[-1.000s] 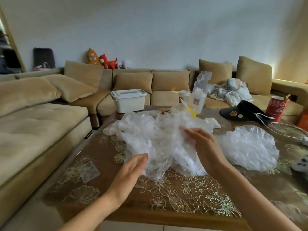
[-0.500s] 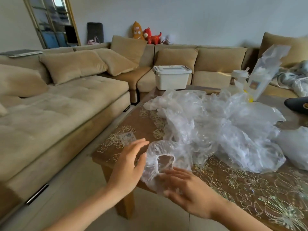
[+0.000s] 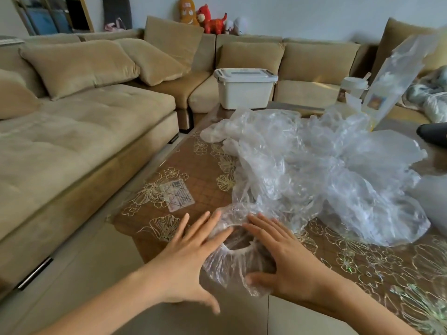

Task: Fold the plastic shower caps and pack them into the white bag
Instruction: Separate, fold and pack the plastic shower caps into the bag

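Both hands have come down since a moment ago. The single shower cap (image 3: 225, 267) they held up is now pressed flat, just in front of the pile of crumpled clear caps (image 3: 321, 170). Left of that pile runs the long tan sofa (image 3: 84, 131). Under the pile is the flowered worktop (image 3: 198, 180), and behind it a white lidded box (image 3: 244, 91) sits on the sofa seat. The left hand (image 3: 183, 257) lays straight, spread fingers (image 3: 205, 228) on the cap's left side. The right hand (image 3: 285, 259) lies flat on the cap's right side, thumb at its near edge — neither is grasping, both are released and pressing.
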`<control>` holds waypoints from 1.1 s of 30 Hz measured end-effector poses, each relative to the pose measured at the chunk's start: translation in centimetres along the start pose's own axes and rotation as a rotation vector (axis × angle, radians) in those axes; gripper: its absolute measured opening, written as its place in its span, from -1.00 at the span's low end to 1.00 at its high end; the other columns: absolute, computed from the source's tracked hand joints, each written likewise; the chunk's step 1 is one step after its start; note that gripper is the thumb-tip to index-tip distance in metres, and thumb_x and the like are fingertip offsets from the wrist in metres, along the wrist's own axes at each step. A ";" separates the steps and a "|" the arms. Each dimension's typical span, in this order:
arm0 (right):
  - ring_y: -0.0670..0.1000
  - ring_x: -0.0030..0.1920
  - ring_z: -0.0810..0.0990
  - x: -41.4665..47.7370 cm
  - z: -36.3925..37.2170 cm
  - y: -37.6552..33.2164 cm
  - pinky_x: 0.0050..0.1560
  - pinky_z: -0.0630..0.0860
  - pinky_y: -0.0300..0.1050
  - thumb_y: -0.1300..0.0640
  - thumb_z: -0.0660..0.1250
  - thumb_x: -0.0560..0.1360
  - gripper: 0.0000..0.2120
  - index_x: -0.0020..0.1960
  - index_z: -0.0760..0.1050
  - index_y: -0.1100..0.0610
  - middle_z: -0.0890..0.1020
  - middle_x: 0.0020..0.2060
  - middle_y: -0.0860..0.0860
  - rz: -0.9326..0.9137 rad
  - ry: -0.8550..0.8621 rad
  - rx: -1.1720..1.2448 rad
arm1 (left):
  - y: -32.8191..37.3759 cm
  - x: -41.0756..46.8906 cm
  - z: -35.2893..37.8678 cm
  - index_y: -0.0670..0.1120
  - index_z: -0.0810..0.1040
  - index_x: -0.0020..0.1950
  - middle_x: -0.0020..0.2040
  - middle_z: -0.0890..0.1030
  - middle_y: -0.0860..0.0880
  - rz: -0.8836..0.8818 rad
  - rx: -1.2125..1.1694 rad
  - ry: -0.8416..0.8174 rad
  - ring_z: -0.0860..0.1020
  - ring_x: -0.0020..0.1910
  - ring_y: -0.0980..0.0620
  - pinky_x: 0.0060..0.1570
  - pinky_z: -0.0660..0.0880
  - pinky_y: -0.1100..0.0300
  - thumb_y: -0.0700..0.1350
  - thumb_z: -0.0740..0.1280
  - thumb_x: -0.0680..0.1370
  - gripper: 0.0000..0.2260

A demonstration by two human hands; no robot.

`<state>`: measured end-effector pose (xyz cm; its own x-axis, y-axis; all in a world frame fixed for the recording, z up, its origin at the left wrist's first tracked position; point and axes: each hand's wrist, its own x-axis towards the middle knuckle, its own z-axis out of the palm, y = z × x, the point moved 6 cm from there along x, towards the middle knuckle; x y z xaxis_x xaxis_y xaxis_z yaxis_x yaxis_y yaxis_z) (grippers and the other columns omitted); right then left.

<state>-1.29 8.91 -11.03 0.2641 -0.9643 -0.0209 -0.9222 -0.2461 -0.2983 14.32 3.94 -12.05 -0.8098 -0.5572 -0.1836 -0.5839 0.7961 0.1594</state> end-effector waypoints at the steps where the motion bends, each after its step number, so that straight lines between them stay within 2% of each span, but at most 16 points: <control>1: -0.24 0.44 -0.40 0.1 0.3 0.0 0.39 -0.45 -0.29 -0.51 0.10 0.27 -0.04 0.51 -0.19 -0.15 -0.27 0.46 -0.23 -0.023 -0.026 -0.053 | -0.4 -0.4 -0.3 0.29 -0.32 0.45 0.37 -0.54 0.26 -0.019 -0.095 -0.004 -0.61 0.22 0.37 0.34 -0.50 0.12 0.50 0.31 0.17 0.08; 2: -0.23 0.43 -0.43 0.2 0.4 0.0 0.37 -0.48 -0.28 -0.49 0.10 0.28 -0.06 0.51 -0.20 -0.17 -0.29 0.45 -0.23 -0.037 -0.038 -0.076 | -0.8 -0.6 -1.2 0.34 -0.12 0.46 0.43 -0.39 0.32 -0.060 -0.248 0.025 -0.52 0.23 0.48 0.39 -0.39 0.14 0.51 0.28 0.15 -0.01; 4: -0.23 0.44 -0.40 0.3 0.4 0.0 0.37 -0.46 -0.29 -0.44 0.15 0.30 -0.13 0.50 -0.10 -0.21 -0.25 0.46 -0.23 -0.053 -0.029 -0.034 | -2.2 -0.9 -3.3 0.32 0.28 0.33 0.43 0.12 0.38 -0.149 -0.610 0.231 -0.04 0.31 0.60 0.45 0.08 0.17 0.59 0.18 0.17 -0.22; 5: -0.25 0.46 -0.34 0.3 0.0 -0.1 0.40 -0.41 -0.30 -0.42 0.20 0.33 -0.18 0.49 0.00 -0.22 -0.18 0.48 -0.24 -0.053 -0.008 0.031 | -3.0 -0.8 -4.1 0.28 0.35 0.26 0.33 0.32 0.34 -0.202 -0.713 0.350 0.23 0.25 0.53 0.32 0.30 0.25 0.59 0.15 0.20 -0.29; 6: -0.27 0.47 -0.27 0.4 -0.4 -0.3 0.42 -0.33 -0.31 -0.39 0.25 0.35 -0.24 0.47 0.10 -0.23 -0.10 0.49 -0.24 -0.053 0.021 0.114 | -3.6 -0.6 -4.6 0.22 0.38 0.24 0.24 0.41 0.27 -0.254 -0.731 0.419 0.37 0.16 0.41 0.14 0.37 0.33 0.55 0.15 0.26 -0.33; 8: -0.31 0.47 -0.18 0.6 -1.2 -0.7 0.40 -0.23 -0.39 -0.33 0.27 0.42 -0.41 0.39 0.27 -0.23 0.03 0.49 -0.27 -0.060 0.062 0.242 | -4.1 0.4 -4.1 0.08 0.40 0.26 0.18 0.40 0.14 -0.347 -0.594 0.402 0.38 0.14 0.22 0.05 0.33 0.31 0.43 0.18 0.40 -0.41; 10: -0.31 0.47 -0.11 0.9 -1.5 -0.9 0.40 -0.17 -0.39 -0.26 0.27 0.46 -0.54 0.32 0.38 -0.20 0.12 0.48 -0.25 -0.078 0.080 0.278 | -3.6 1.5 -3.5 -0.06 0.52 0.10 0.09 0.41 0.07 -0.375 -0.493 0.427 0.36 0.13 0.11 0.08 0.30 0.22 0.29 0.22 0.50 -0.55; 13: -0.24 0.47 0.11 1.4 -1.8 -0.9 0.47 0.12 -0.18 -0.13 0.28 0.48 -0.65 0.24 0.48 -0.12 0.30 0.43 -0.18 -0.044 0.164 0.342 | -3.0 2.0 -3.8 -0.15 0.54 -0.13 -0.21 0.47 0.05 -0.342 -0.632 0.593 0.45 -0.21 0.16 -0.24 0.31 0.34 0.01 0.28 0.56 -0.77; 15: -0.14 0.42 0.28 1.6 -2.6 -0.9 0.39 0.31 -0.05 0.04 0.31 0.50 -0.73 0.20 0.51 -0.03 0.36 0.39 -0.13 0.004 0.342 0.334 | -3.6 1.9 -4.4 -0.19 0.50 -0.15 -0.39 0.39 0.05 -0.358 -0.806 0.670 0.35 -0.49 0.23 -0.48 0.24 0.39 -0.09 0.26 0.59 -0.80; 17: -0.01 0.38 0.36 2.3 -3.2 -2.1 0.32 0.36 -0.06 0.22 0.34 0.51 -0.72 0.21 0.51 0.07 0.35 0.42 -0.01 0.010 0.505 0.189 | -4.8 1.3 -5.2 -0.19 0.47 -0.16 -0.44 0.35 0.04 -0.390 -0.876 0.774 0.31 -0.57 0.20 -0.54 0.21 0.38 -0.10 0.24 0.60 -0.80; 20: 0.01 0.48 0.18 4.4 -1.7 -4.9 0.45 0.16 -0.12 0.19 0.25 0.57 -0.55 0.43 0.29 0.12 0.18 0.50 0.05 -0.041 0.381 0.126 | -6.1 0.5 -4.9 -0.08 0.42 -0.20 -0.43 0.40 0.01 -0.446 -0.726 0.824 0.33 -0.54 0.17 -0.52 0.25 0.34 -0.07 0.23 0.60 -0.81; 23: -0.09 0.51 -0.25 5.7 0.8 -5.4 0.51 -0.19 -0.08 -0.17 0.09 0.58 -0.32 0.55 -0.15 0.02 -0.14 0.52 -0.06 -0.054 0.110 0.087 | -6.4 -0.2 -4.7 -0.07 0.44 -0.17 -0.45 0.44 0.07 -0.421 -0.574 0.838 0.42 -0.52 0.22 -0.54 0.28 0.34 -0.10 0.25 0.60 -0.85; 26: -0.03 0.48 -0.39 6.0 1.9 -4.5 0.45 -0.41 -0.06 -0.48 -0.06 0.42 -0.14 0.51 -0.33 -0.08 -0.33 0.47 -0.07 -0.083 -0.004 -0.114 | -7.1 -0.5 -4.9 -0.12 0.48 -0.11 -0.46 0.42 0.10 -0.404 -0.401 0.804 0.35 -0.58 0.13 -0.58 0.19 0.28 -0.11 0.25 0.59 -0.88; 30: 0.02 0.45 -0.48 5.7 2.5 -4.0 0.40 -0.47 0.01 -0.39 0.18 0.43 -0.08 0.50 -0.35 -0.14 -0.41 0.46 0.04 -0.154 -0.045 -0.265 | -9.1 -1.1 -4.8 -0.12 0.51 -0.02 -0.33 0.54 0.05 -0.487 -0.299 0.718 0.36 -0.51 0.20 -0.57 0.20 0.31 -0.09 0.30 0.57 -0.90; 31: 0.02 0.43 -0.50 5.3 2.4 -3.9 0.41 -0.47 0.02 -0.37 0.21 0.43 -0.07 0.50 -0.36 -0.17 -0.43 0.46 0.06 -0.162 -0.061 -0.265 | -9.8 -1.3 -5.0 -0.13 0.51 0.02 -0.23 0.59 0.01 -0.547 -0.244 0.685 0.44 -0.45 0.13 -0.52 0.23 0.34 -0.11 0.31 0.56 -0.89; 33: 0.00 0.42 -0.52 4.5 1.9 -4.0 0.44 -0.44 0.02 -0.33 0.24 0.44 -0.06 0.46 -0.43 -0.21 -0.45 0.45 0.06 -0.181 -0.059 -0.246 | -10.7 -2.3 -6.4 -0.18 0.53 0.09 -0.09 0.61 -0.09 -0.619 -0.052 0.709 0.57 -0.31 -0.07 -0.43 0.44 0.14 -0.20 0.34 0.54 -0.85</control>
<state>4.11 5.71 -11.71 0.4392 -0.8972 -0.0459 -0.8977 -0.4362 -0.0623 22.03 -4.77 -7.15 -0.1909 -0.9049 0.3804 -0.9097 0.3087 0.2777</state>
